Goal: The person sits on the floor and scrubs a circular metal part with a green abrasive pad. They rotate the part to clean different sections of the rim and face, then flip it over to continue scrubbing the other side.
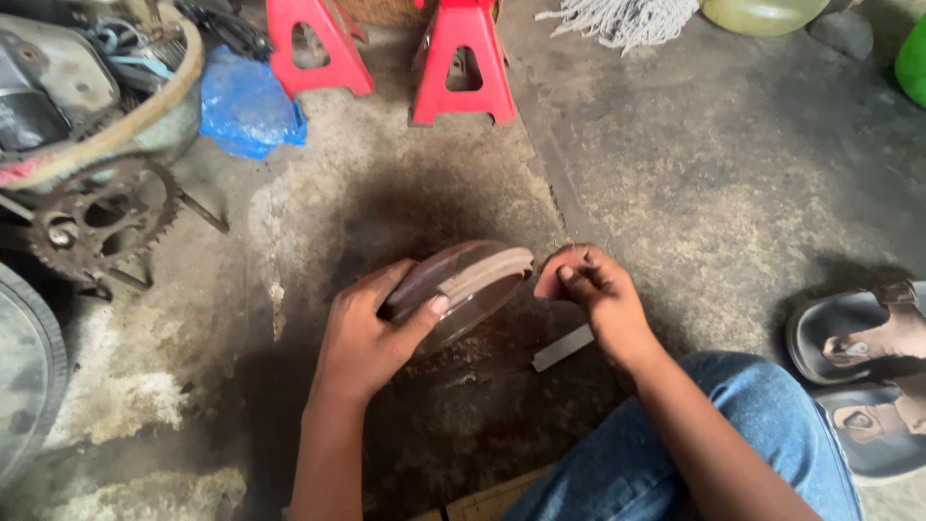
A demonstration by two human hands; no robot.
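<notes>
Oil-stained concrete floor [675, 174] under red jack stands [461, 63] and a curved brake shoe [463, 280].

Stained concrete floor [675, 174]; red jack stands [463, 68], blue bag [246, 101], sandals [863, 376].

Brake shoe [463, 280]: dull reddish-brown, lining face lighter tan-brown. Small piece [552, 282] at right hand [598, 299]: reddish-brown. Floor [694, 183]: grey concrete, dark oil stain at centre, pale patches. Jack stands [463, 68]: bright red. Plastic bag [246, 101]: blue. Sprocket [101, 217]: rusty brown. Jeans [714, 453]: blue. Sandals [868, 376]: grey soles, brown straps.
</notes>
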